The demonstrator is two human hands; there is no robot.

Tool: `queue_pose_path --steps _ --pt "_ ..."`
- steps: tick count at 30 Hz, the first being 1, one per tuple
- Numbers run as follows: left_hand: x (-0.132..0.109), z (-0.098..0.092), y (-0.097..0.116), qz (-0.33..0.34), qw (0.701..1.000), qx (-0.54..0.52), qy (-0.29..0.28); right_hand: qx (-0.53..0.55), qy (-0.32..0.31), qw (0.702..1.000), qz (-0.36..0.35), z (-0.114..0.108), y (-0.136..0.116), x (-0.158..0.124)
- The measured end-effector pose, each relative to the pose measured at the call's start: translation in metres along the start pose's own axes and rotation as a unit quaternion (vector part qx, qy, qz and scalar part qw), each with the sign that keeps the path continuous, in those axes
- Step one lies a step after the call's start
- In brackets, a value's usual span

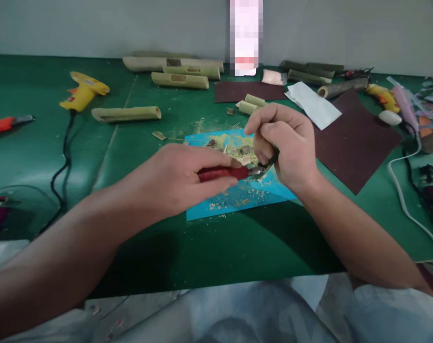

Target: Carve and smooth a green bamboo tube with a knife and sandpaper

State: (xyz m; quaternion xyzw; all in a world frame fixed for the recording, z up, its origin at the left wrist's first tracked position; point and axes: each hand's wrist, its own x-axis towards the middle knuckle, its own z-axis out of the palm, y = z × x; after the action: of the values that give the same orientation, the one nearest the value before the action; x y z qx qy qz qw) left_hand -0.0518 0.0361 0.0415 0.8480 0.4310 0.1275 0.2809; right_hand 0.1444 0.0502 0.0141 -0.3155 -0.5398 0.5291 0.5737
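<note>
My left hand is closed around the red handle of a knife-like tool, whose short metal end points right. That end meets a small dark piece pinched in my curled right hand. What the piece is, I cannot make out, since my fingers cover most of it. Both hands are above a blue sheet strewn with pale shavings and small cut bits of bamboo. Just behind my right hand lie two short bamboo pieces.
Cut bamboo lengths lie at the back, another nearer left. A yellow glue gun with a black cord and an orange-handled tool lie left. Right are dark brown sheets, a white paper and a white cable.
</note>
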Motion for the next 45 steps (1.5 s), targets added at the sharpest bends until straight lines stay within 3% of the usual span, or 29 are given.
queue_pose_path --steps 7,14,26,34,39,45 --pt "-0.002 0.006 0.008 0.012 0.997 0.03 -0.064 -0.003 0.009 1.0 0.016 0.0 0.0 0.001" --pt "-0.005 0.016 0.008 -0.006 0.999 -0.035 -0.039 -0.02 0.011 1.0 0.009 0.008 0.001 -0.001" --pt "-0.008 0.042 0.004 -0.04 0.995 -0.094 0.02 -0.044 0.062 0.997 0.013 0.005 0.004 -0.003" --pt "-0.012 0.064 0.005 -0.049 0.984 -0.153 0.072 -0.029 0.102 0.994 -0.02 0.007 0.005 -0.006" --pt "-0.011 0.062 0.005 -0.086 0.974 -0.199 0.059 -0.021 0.11 0.993 -0.045 0.004 0.008 -0.008" --pt "-0.008 0.051 0.001 -0.082 0.971 -0.223 0.033 -0.072 0.109 0.991 0.007 0.006 0.0 -0.009"
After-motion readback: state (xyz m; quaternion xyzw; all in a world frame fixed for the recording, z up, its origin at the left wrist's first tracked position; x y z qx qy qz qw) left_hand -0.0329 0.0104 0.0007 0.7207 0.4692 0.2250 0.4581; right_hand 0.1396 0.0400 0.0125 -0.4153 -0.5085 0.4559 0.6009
